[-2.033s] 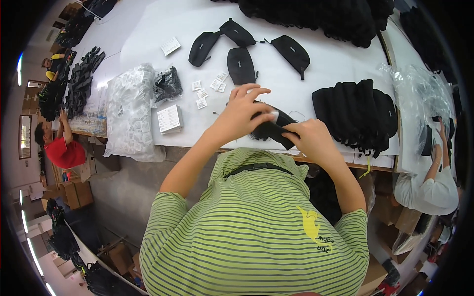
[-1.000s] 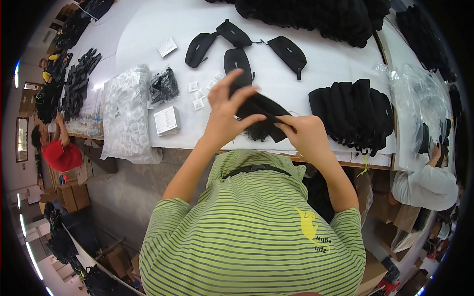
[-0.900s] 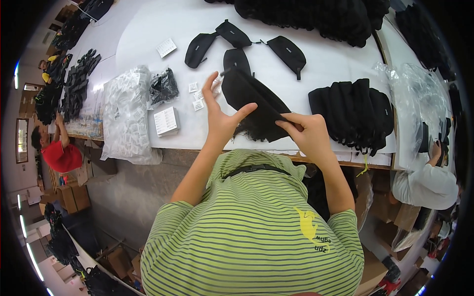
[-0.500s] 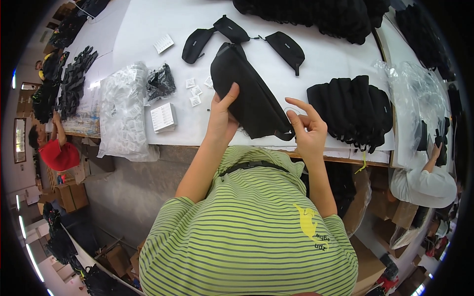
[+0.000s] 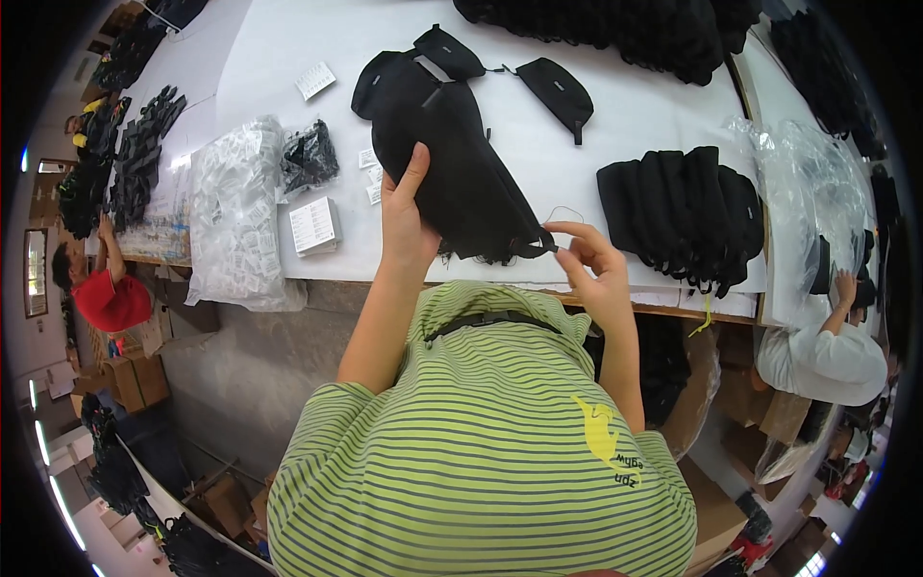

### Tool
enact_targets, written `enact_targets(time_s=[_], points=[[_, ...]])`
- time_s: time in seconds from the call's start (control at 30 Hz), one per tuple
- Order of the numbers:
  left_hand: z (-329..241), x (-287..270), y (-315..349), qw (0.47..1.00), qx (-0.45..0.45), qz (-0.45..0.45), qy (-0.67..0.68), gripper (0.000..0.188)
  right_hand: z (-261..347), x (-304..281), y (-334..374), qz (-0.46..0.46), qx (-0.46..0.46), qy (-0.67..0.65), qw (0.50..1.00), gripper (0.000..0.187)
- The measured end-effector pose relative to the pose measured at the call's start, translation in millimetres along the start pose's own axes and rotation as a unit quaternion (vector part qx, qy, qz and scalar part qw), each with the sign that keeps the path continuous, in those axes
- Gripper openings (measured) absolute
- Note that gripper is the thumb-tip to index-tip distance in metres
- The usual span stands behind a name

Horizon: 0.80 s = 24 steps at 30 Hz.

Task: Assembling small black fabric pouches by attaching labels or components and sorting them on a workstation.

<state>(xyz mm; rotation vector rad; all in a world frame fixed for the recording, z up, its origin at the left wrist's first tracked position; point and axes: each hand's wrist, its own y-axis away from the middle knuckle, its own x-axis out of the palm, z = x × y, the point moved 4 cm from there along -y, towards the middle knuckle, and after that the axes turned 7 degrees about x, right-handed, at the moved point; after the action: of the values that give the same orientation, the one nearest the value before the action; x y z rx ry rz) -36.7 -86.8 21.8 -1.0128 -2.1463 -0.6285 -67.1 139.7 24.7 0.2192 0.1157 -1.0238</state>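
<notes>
Moved further left of the bunched pouches, the black cloth pouch sits under the left hand's thumb, other fingers hidden, while the right hand pinches its end tab, three flat pouches seem set out up-left of the bunch, and the bunch looks left.

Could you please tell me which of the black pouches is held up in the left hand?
The black pouch directly in front of the person: the left hand has its thumb across it. The pouches beyond it lie on the white table.
</notes>
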Motion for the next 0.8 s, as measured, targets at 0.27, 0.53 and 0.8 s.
enact_targets(time_s=[0.27,0.53,0.8], points=[[18.0,19.3,26.3,0.973,-0.096,0.112,-0.175,0.038,35.6,-8.3,-16.7,-0.085,-0.093,0.009,0.992,0.025],[27.5,25.9,37.8,0.942,-0.199,0.168,-0.211,0.046,49.5,-21.8,-26.2,-0.156,-0.128,-0.014,0.979,0.024],[31.2,23.0,40.3,0.941,-0.212,0.166,-0.205,0.045,40.9,-28.9,-32.9,-0.132,-0.086,-0.029,0.987,0.014]])
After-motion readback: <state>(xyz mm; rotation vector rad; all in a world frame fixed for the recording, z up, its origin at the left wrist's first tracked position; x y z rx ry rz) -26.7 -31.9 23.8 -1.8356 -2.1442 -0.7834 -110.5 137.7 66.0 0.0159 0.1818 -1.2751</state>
